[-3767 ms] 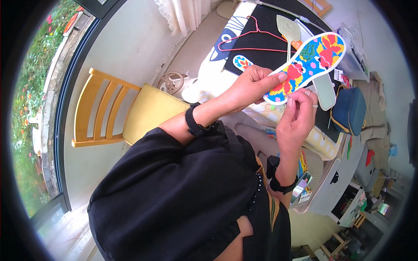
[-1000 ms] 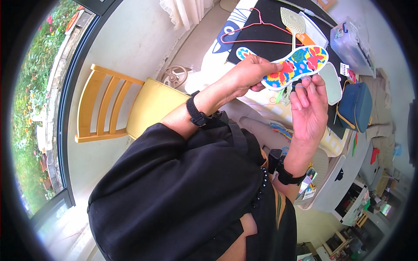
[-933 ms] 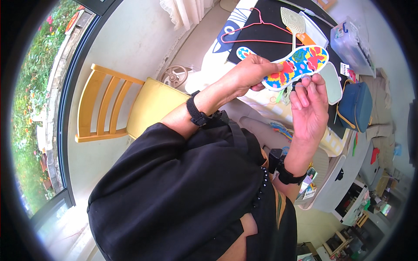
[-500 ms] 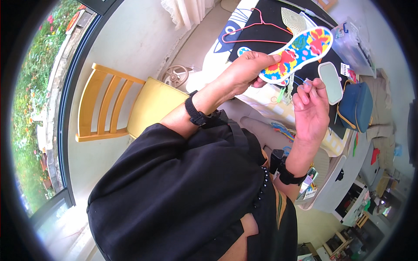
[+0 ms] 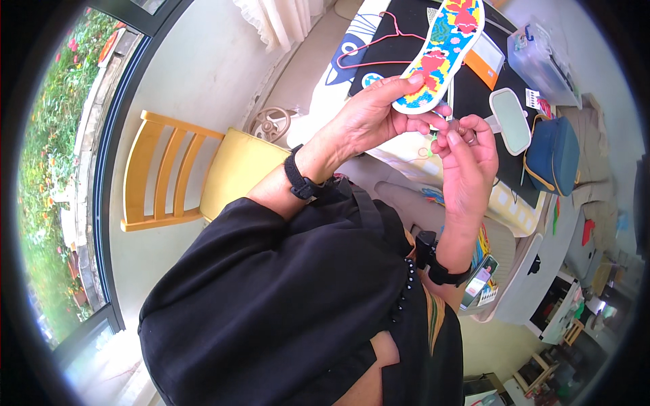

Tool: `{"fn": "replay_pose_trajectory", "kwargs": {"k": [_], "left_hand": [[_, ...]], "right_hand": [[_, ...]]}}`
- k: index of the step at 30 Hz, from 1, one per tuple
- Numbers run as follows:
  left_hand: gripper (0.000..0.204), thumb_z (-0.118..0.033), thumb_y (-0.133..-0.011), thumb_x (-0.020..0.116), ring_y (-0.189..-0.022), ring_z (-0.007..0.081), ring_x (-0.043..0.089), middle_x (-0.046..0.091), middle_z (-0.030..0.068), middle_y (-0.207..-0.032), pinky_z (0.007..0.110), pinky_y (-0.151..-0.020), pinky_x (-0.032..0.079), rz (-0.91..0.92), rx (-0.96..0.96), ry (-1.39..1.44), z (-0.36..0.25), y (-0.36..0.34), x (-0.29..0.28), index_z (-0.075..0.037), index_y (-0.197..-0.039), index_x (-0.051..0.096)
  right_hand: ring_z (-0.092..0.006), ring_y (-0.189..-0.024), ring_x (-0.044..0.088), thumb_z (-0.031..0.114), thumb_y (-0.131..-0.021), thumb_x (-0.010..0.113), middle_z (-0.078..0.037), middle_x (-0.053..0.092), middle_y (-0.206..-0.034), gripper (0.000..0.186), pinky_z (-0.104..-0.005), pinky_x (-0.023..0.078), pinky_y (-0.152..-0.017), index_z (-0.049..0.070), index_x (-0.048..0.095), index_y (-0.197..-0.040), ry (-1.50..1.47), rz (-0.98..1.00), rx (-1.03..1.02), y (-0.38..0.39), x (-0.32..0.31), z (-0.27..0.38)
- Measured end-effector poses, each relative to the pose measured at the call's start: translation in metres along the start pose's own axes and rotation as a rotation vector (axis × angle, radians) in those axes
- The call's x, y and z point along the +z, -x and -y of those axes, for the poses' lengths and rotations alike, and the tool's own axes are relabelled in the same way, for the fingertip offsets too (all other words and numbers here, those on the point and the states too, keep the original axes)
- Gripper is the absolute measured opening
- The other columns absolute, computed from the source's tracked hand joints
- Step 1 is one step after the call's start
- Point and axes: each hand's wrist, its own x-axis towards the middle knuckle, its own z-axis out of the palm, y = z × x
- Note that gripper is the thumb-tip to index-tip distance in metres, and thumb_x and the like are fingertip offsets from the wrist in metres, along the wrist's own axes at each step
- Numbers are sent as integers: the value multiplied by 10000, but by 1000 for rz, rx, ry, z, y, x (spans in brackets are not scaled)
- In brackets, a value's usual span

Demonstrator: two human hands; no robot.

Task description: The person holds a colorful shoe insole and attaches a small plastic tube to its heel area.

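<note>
My left hand [image 5: 372, 116] grips the lower, rounded end of an embroidered insole [image 5: 433, 64], thumb on its face and fingers behind. The insole is white-edged, stitched in blue, yellow, red and green, and stands up over the table; its upper tip runs out of view at the top. Close below it, my right hand [image 5: 470, 166] has thumb and fingers pinched together, meeting the left fingertips. What the pinch holds is too small to make out.
On the table lie a pink hanger [image 5: 365, 51], an orange-and-white card [image 5: 484, 62], a small mirror [image 5: 509, 122], a clear plastic box [image 5: 542, 61] and a blue bag [image 5: 554, 154]. A yellow-seated wooden chair [image 5: 244, 166] stands left; a phone [image 5: 479, 279] lies lower right.
The insole has swung more upright and up. My right hand has moved left to my left fingertips, its fingers closing to a pinch. A blue thread near it earlier is no longer plain.
</note>
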Motion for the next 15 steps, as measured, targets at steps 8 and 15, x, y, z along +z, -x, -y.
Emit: {"fn": "replay_pose_trajectory", "kwargs": {"k": [8, 15], "left_hand": [[350, -264, -907, 507, -799, 269, 648, 625, 196, -897, 306, -693, 538, -16, -59, 83, 0, -1, -5, 35, -1087, 483], [351, -277, -912, 498, -797, 243, 630, 619, 172, -874, 324, -750, 517, 3, -17, 60, 1, -4, -5, 28, -1086, 484]], "right_hand": [[-123, -715, 570, -44, -824, 524, -88, 571, -851, 188, -250, 486, -683, -20, 486, -1007, 318, 46, -169, 0, 2, 0], [-132, -720, 586, -21, -856, 493, -102, 585, -859, 172, -267, 507, -677, -60, 530, -1020, 315, -7, -86, 2, 5, 5]]}}
